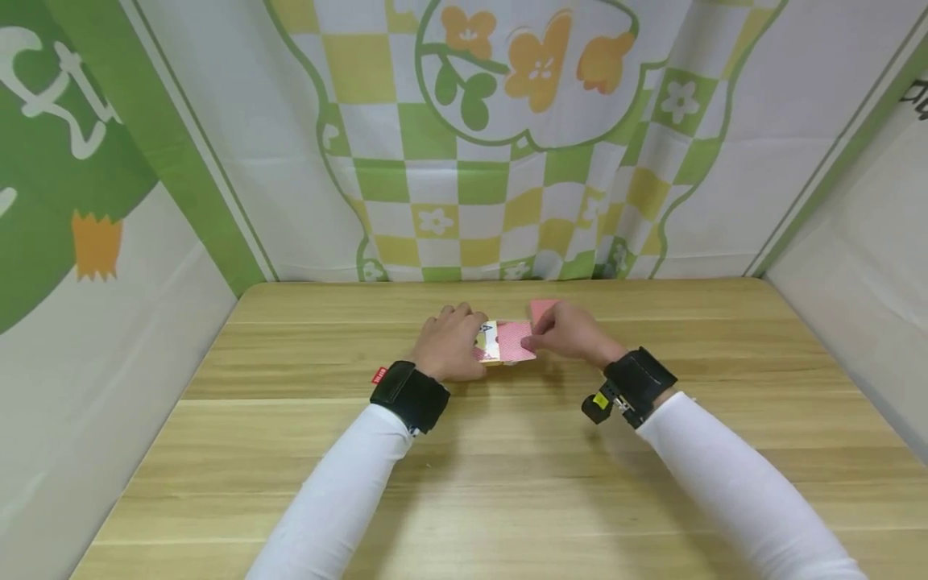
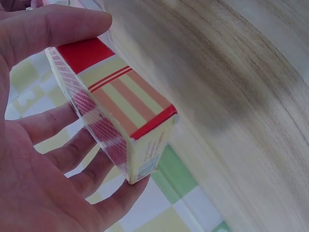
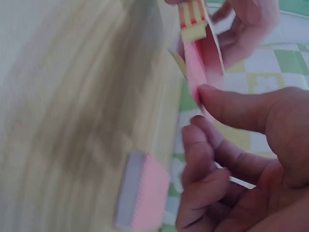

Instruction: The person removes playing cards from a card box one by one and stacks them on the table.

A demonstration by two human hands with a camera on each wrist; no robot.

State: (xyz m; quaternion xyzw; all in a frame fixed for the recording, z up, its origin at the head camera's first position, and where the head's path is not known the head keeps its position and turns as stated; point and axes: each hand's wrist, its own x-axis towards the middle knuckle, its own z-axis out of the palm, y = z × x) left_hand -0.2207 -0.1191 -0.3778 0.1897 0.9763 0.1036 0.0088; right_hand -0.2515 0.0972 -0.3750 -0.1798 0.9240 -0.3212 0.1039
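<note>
My left hand (image 1: pixel 451 342) grips a playing card box (image 2: pixel 120 92) by its edges, thumb on one narrow side and fingers on the opposite one. The box has red ends and cream and orange stripes; its open end faces my right hand (image 1: pixel 573 332). Pink-backed playing cards (image 1: pixel 516 341) stick out of that end. Thumb and forefinger of my right hand pinch their outer edge, the other fingers curled in. Just behind the right hand, a stack of pink-backed cards (image 3: pixel 152 193) rests on the table.
The wooden table (image 1: pixel 507 483) reaches back to a green and yellow checked curtain (image 1: pixel 435 193) close behind the hands. White cloth walls (image 1: pixel 855 209) stand at both sides. A small camera (image 1: pixel 597 407) hangs at the right wrist.
</note>
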